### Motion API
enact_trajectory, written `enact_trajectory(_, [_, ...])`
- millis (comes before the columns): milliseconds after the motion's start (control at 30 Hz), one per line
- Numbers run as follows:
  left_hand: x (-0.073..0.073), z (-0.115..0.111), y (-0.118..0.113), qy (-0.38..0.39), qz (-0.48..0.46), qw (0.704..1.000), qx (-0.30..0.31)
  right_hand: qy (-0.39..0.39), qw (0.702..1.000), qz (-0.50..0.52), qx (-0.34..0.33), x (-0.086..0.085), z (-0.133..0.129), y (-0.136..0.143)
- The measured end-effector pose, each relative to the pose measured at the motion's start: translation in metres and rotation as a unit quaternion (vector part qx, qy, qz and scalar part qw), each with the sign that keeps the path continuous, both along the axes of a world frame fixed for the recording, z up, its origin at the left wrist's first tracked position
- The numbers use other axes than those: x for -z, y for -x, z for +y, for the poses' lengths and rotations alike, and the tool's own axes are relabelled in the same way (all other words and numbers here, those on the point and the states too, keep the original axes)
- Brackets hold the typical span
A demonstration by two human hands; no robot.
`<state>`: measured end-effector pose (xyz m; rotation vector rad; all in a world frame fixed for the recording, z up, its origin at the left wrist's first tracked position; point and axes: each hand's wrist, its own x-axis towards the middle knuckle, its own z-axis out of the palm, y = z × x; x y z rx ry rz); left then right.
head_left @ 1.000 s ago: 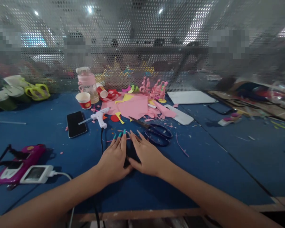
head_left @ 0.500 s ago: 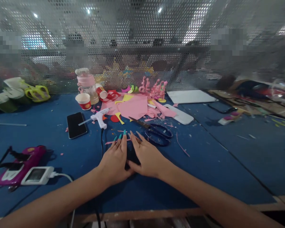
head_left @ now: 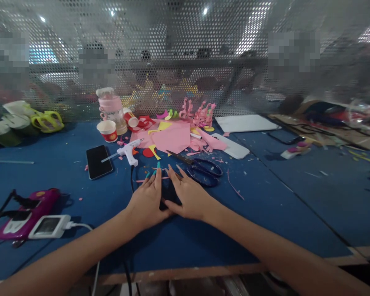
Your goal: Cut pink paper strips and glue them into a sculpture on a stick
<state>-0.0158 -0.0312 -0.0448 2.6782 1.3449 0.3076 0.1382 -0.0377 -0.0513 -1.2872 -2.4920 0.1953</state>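
My left hand is stretched out low at the front middle of the blue table, its fingers pointing forward. Beside it lies my right hand, also with straight fingers and holding nothing visible. The thumbs meet, framing a dark patch between the palms; whether it is shadow or a dark object, I cannot tell. Just past my right fingertips are scissors with dark blue handles. A thin pink strip is by my left fingertips. A white glue gun rests beyond my left hand, its glue stick over a black phone.
Pink paper and coloured scraps are piled at the back, near a bottle and a paper cup. A purple power strip with a white charger sits at left. A perforated metal screen stands behind.
Both hands keep almost the same pose, thumbs together. The view has shifted slightly, and the things on the table have not visibly moved.
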Motion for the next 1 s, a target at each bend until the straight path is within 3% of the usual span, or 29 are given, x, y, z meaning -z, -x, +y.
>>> enact_trajectory(100, [-0.001, 0.001, 0.001, 0.011, 0.004, 1.000, 0.000, 0.015, 0.998, 0.058, 0.006, -0.001, 0.000, -0.006])
enact_trajectory(233, [-0.002, 0.000, 0.002, 0.025, 0.011, 1.000, -0.002, -0.027, 0.989, 0.140, 0.034, -0.006, 0.001, -0.016])
enact_trajectory(567, [0.005, 0.001, 0.000, 0.003, 0.007, 1.000, 0.024, 0.005, 1.000, 0.003, 0.000, 0.007, 0.005, -0.004])
enact_trajectory(767, [0.001, 0.010, 0.002, 0.023, 0.012, 0.999, 0.039, 0.019, 1.000, 0.012, 0.001, 0.009, 0.012, -0.007])
enact_trajectory(867, [-0.002, 0.010, 0.006, 0.034, -0.008, 0.999, 0.041, -0.021, 0.996, 0.081, 0.007, 0.003, 0.015, -0.017])
enact_trajectory(1000, [0.001, 0.012, 0.008, 0.009, -0.066, 0.997, 0.040, -0.091, 0.983, 0.144, 0.067, -0.003, 0.019, -0.031])
